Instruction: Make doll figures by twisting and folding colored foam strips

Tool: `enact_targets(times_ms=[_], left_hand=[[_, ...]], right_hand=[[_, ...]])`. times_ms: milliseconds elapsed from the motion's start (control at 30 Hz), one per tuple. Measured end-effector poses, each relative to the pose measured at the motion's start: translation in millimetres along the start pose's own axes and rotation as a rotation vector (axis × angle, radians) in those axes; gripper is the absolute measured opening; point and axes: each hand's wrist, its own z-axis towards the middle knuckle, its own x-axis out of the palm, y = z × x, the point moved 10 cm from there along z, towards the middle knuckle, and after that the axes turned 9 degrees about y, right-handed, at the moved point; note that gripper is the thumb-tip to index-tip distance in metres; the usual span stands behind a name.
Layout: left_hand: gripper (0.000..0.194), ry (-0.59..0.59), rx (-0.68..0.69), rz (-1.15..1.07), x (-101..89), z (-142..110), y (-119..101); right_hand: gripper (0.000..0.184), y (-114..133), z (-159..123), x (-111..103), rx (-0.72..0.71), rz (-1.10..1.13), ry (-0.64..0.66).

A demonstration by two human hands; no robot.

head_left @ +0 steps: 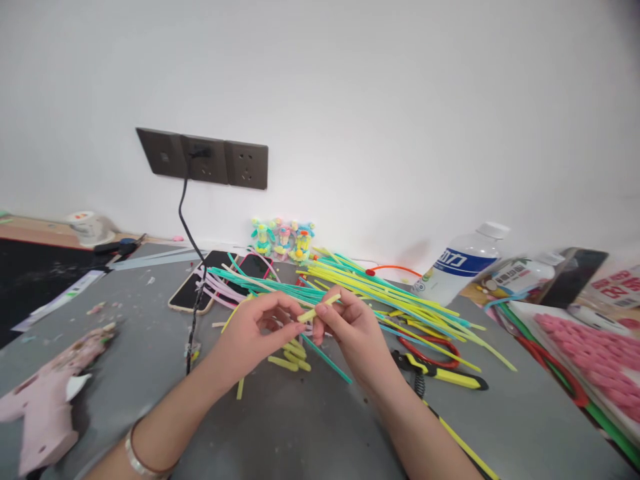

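Nearest us, left of the grip, lies a pink gun-shaped plastic tool [50,400]; to the right, pliers with black-and-yellow handles [463,381]. Just below the grip, short fuzzy yellow pieces [299,361] lie piled on the grey table [320,433], likely for easy reach. With our left hand [270,327] and right hand [350,323] we pinch one short pale-yellow fuzzy stick [315,311] between thumbs and fingers, probably to steady it. Beyond the grip, long yellow stems [380,285] and teal stems [280,288] spread sideways; behind them, three small pastel fuzzy figures [283,240] stand by the white wall [350,133], seemingly out of our way.
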Motion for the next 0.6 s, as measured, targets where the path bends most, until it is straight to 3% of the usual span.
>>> enact_targets(times_ms=[233, 600], left_hand=[[0.024, 0.114, 0.006, -0.041, 13.4, -1.5, -0.4], [0.017, 0.075, -0.069, 0.197, 11.7, 1.9, 6.0]], right_hand=[[0.037, -2.8, 1.5, -2.8, 0.073, -0.078, -0.016], [0.039, -18.5, 1.7, 10.3, 0.156, -0.061, 0.101]])
